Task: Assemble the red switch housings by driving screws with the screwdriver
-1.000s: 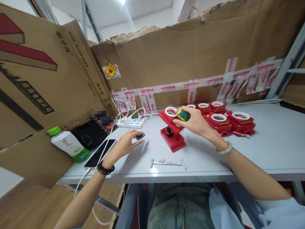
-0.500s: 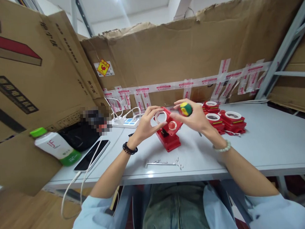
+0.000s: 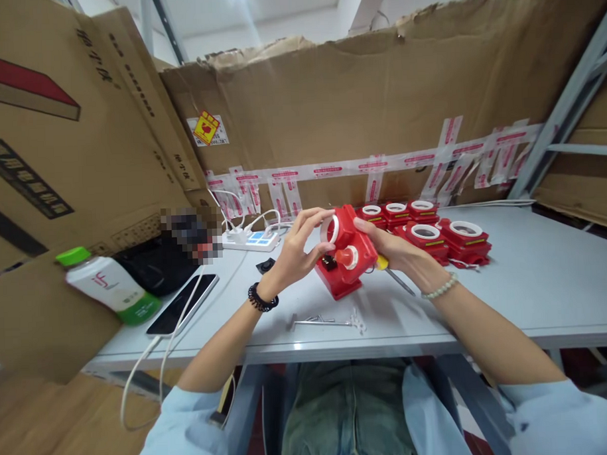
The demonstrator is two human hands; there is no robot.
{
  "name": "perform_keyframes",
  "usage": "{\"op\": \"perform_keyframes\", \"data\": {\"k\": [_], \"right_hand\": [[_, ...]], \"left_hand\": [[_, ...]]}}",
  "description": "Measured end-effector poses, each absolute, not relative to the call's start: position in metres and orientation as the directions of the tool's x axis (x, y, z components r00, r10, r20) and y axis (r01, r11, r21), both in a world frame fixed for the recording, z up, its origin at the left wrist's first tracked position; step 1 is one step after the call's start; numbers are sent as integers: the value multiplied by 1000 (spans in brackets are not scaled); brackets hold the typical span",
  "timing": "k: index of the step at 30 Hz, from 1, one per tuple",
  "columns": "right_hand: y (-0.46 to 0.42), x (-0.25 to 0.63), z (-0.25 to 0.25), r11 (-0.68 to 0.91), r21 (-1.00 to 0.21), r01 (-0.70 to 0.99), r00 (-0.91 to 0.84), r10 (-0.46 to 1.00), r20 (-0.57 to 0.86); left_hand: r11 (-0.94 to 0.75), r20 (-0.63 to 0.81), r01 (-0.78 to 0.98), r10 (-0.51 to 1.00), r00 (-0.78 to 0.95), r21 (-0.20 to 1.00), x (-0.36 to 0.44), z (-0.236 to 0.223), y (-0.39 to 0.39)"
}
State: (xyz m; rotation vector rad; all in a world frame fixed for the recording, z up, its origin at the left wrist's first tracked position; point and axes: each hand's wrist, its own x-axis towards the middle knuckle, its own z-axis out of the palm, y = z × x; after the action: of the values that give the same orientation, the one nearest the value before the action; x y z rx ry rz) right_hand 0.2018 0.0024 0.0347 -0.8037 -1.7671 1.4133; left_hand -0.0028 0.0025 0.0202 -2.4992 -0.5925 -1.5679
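Note:
Between both hands is a red plastic housing with a white ring on its left face and a round knob-like part with a white rim facing me. My left hand grips it at the ring, thumb below and fingers above. My right hand clasps its right side. A screwdriver with a yellow handle end is tucked under the right palm, its shaft pointing down to the right; most of its handle is hidden. Just beneath the housing, a red base rests on the table, dark inside.
Several red units with white rings stand at the back right. Screws and a thin metal rod lie near the front edge. A small black part, a power strip, a phone and a bottle are on the left.
My right hand has come down and left onto the housing, and the screwdriver's green-and-yellow handle has turned out of sight. The housing has turned, bringing its knob-like part round towards me.

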Motion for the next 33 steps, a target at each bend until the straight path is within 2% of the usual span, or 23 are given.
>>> {"op": "perform_keyframes", "data": {"k": [2,3,6,8,9,13,16,20,26,30,33], "right_hand": [[2,200,33,328,-943,61,-519,817,251],[2,199,32,433,-897,88,-478,808,343],[-1,194,29,745,-597,298,-373,667,645],[-2,192,27,803,-422,420,-413,583,699],[-2,192,26,812,-373,449,-440,564,699],[3,196,23,802,-351,483,-413,562,717],[8,200,23,774,-404,488,-366,602,710],[7,199,27,766,-494,411,-328,630,704],[6,201,29,733,-618,284,-297,680,670],[6,203,30,721,-647,249,-315,692,650],[4,202,31,741,-608,287,-332,672,662]], "left_hand": [[-907,881,375,326,344,190,0,18,4],[-893,869,366,382,314,261,1,16,5],[-768,768,343,618,171,541,6,11,8],[-643,647,291,756,94,709,8,7,12],[-581,577,246,811,95,776,8,5,14],[-350,327,54,912,248,935,5,8,16],[-359,341,25,903,260,933,-1,18,11],[-598,560,91,786,262,796,-8,27,6],[-746,656,155,650,384,648,-12,24,6],[-750,644,98,620,447,654,-12,25,5],[-701,617,123,686,384,703,-10,25,4]]}}
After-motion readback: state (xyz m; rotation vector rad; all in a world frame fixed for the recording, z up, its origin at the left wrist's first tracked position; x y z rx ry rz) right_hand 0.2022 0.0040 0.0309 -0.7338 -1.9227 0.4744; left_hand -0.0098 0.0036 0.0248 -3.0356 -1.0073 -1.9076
